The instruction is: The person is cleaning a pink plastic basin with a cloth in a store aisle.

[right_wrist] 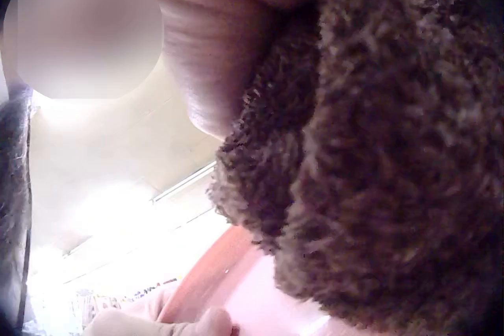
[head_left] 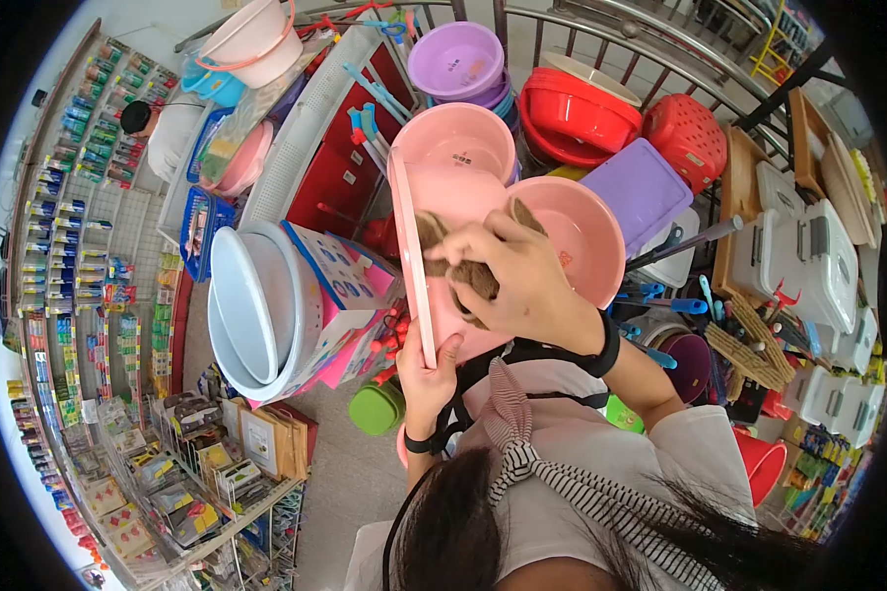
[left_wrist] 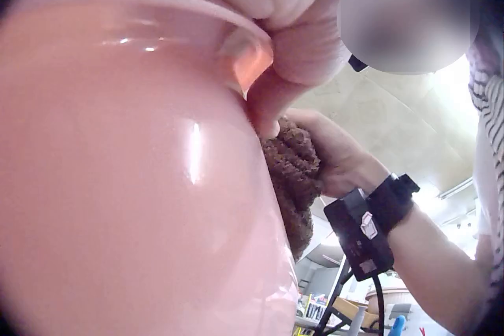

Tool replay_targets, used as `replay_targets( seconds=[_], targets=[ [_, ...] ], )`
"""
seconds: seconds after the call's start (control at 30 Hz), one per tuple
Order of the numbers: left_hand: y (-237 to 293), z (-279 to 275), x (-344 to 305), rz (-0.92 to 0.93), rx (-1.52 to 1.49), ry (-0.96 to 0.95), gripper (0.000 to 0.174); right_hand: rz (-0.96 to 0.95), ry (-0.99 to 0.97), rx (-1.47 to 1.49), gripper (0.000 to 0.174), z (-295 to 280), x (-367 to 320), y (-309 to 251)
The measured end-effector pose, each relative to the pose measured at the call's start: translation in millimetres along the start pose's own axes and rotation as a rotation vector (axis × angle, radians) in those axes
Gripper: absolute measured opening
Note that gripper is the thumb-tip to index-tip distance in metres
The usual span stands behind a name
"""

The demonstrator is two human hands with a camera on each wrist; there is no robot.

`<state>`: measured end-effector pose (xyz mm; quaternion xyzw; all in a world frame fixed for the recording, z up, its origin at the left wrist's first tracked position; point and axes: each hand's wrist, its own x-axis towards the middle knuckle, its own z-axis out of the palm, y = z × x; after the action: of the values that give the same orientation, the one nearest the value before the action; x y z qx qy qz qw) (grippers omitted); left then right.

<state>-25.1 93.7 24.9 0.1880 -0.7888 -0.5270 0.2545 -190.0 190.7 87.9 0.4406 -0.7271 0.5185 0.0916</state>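
Note:
A pink plastic basin (head_left: 455,187) is held tilted on its side in front of the person's body. The left hand (head_left: 426,379) grips its near rim, thumb on one side. In the right hand (head_left: 522,281) is a bunched brown fluffy cloth (head_left: 475,279), held against the basin's inner side. The left wrist view shows the basin's glossy wall (left_wrist: 142,186) up close, with the cloth (left_wrist: 291,182) just past its edge. Thick brown pile of the cloth (right_wrist: 386,163) fills much of the right wrist view and hides part of the basin.
Two more pink basins (head_left: 586,236) stand just behind the held one. To the left are stacked pale blue tubs (head_left: 251,305) and a shelf of small packaged goods (head_left: 79,256). Red basins (head_left: 581,108), a purple lid (head_left: 641,192) and grey storage boxes (head_left: 808,261) lie to the right.

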Motion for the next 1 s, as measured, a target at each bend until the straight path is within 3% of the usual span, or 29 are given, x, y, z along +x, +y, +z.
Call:
replay_targets(
  seconds=[0.13, 0.2, 0.27, 0.37, 0.47, 0.57, 0.67, 0.77, 0.87, 0.93, 1.0],
  targets=[
    [6.5, 2.9, -8.1, 0.005, 0.044, -0.039, 0.042, -0.066, -0.139, -0.050, 0.026, -13.1, 4.9, 10.2],
    [5.7, 10.1, -10.9, 0.000, -0.091, -0.047, 0.042, 0.251, -0.039, 0.036, 0.021, -23.5, 14.7, 18.2],
    [4.8, 10.7, -12.8, -0.030, -0.086, -0.079, 0.041, 0.204, 0.044, 0.066, 0.021, -24.1, 12.4, 27.6],
    [2.8, 8.6, -8.9, -0.042, -0.054, -0.084, 0.040, 0.093, -0.173, -0.153, 0.021, -28.5, -2.3, 7.9],
    [-0.5, 7.7, -5.7, -0.011, -0.049, -0.045, 0.039, 0.014, -0.174, -0.041, 0.024, -19.2, -14.1, 6.7],
    [0.5, 5.8, -5.3, -0.045, -0.026, -0.068, 0.039, 0.111, -0.068, 0.021, 0.020, -15.0, -0.4, 17.5],
    [0.1, 5.5, -2.2, 0.039, 0.034, -0.092, 0.039, 0.156, 0.031, 0.019, 0.016, -13.3, 0.7, 17.5],
    [2.1, -1.0, -2.5, 0.007, 0.091, -0.078, 0.039, 0.011, -0.108, -0.001, 0.017, -11.4, -12.2, 5.7],
    [-2.1, -4.8, -2.1, -0.018, 0.008, -0.031, 0.039, 0.086, -0.239, 0.069, 0.017, -14.9, -11.5, 4.9],
    [-3.3, -8.5, -4.7, 0.010, 0.017, -0.069, 0.038, 0.133, -0.200, 0.196, 0.018, -17.7, -0.5, 19.2],
    [-2.2, -11.4, -8.0, 0.012, -0.004, -0.074, 0.038, 0.182, 0.057, 0.194, 0.019, -19.7, 5.4, 36.6]
  ],
)
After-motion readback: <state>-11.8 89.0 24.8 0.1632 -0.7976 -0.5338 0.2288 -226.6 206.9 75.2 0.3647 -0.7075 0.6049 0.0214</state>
